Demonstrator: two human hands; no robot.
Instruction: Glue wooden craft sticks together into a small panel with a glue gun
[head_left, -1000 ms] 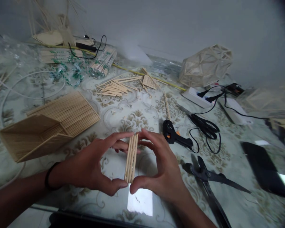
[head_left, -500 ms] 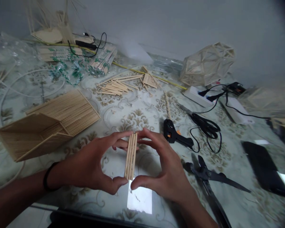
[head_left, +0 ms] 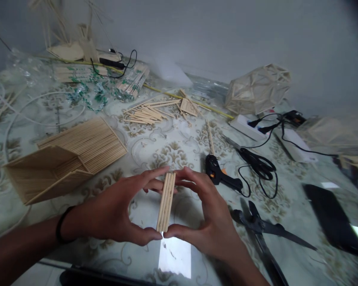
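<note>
A small panel of several wooden sticks glued or laid side by side [head_left: 166, 202] is held above the table, its long side running away from me. My left hand [head_left: 116, 208] grips it from the left, thumb at the near end and fingers at the far end. From the other side my right hand [head_left: 211, 214] grips the same panel, thumb at the near end and fingertips at the far end. Right of my hands lie a black glue gun [head_left: 219, 174] and dark-handled cutters [head_left: 258, 226]. A stick-built open box [head_left: 77, 145] stands to the left.
Loose sticks [head_left: 144, 114] lie farther back, near bagged sticks [head_left: 133, 81]. A white power strip [head_left: 247, 126] with black cables and a geometric stick frame [head_left: 258, 89] are at the back right. A black phone-like slab [head_left: 334, 216] lies far right.
My right thumb has closed onto the near end of the stick panel, where there was a gap. The surroundings appear slightly lower in view.
</note>
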